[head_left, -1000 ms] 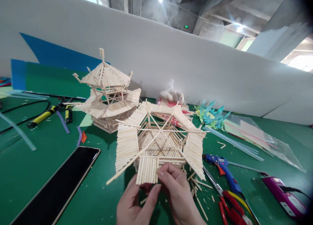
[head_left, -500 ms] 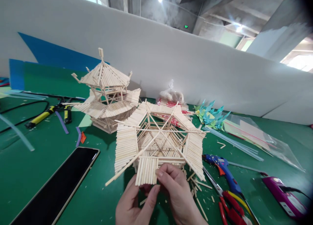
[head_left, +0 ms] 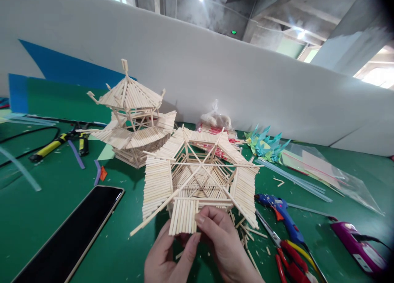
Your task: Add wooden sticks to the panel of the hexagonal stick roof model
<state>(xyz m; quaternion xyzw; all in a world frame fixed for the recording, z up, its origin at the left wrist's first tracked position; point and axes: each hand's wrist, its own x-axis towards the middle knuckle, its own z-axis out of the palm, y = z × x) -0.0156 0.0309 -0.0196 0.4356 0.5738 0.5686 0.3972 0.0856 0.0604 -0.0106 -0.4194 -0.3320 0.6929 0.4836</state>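
Both hands at the near edge of the hexagonal stick roof (head_left: 197,180): left hand (head_left: 168,256) beneath the small front panel (head_left: 184,216), right hand (head_left: 221,242) with its grip pinching that panel's right edge, thumb on top. Roof tipped up off the green counter (head_left: 46,217), just ahead of the finished stick pagoda (head_left: 132,119), with phone (head_left: 72,233) to the left and glue gun (head_left: 278,211) and scissors (head_left: 286,256) to the right. Likely risks: thin sticks snapping or glue joints popping under too hard a pinch; long spokes catching the pagoda on a swing.
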